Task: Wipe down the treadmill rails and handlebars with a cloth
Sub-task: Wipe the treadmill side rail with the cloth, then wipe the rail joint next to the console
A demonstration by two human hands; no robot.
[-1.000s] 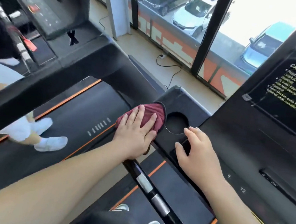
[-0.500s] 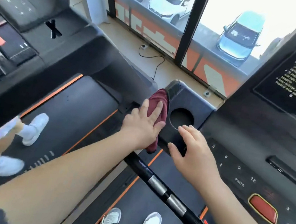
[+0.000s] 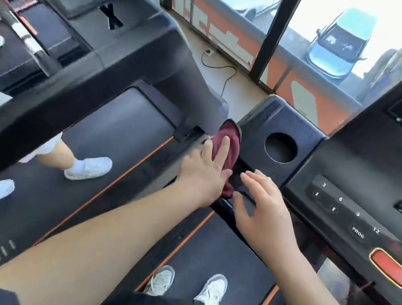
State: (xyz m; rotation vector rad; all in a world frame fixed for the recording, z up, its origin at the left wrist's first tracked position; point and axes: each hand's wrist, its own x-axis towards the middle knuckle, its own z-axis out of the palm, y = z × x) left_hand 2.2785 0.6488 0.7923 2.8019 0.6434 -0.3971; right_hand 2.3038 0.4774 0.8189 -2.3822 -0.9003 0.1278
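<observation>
While the left hand [image 3: 202, 175] lies flat with fingers [image 3: 221, 152] stretched and close together, it presses one maroon cloth [image 3: 229, 140] against the side of the treadmill console just left of the round cup holder [image 3: 281, 148], which holds nothing visible. Long axis of the cloth runs from the wrist up and away. Below the cup holder, the right hand [image 3: 264, 209] hovers, fingers loosely spread, gripping nothing. Two grey shoes [image 3: 212, 290] stand on the belt [image 3: 220, 247].

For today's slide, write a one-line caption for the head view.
Left hand presses a maroon cloth against the treadmill's cup-holder console; right hand hovers open.
</observation>
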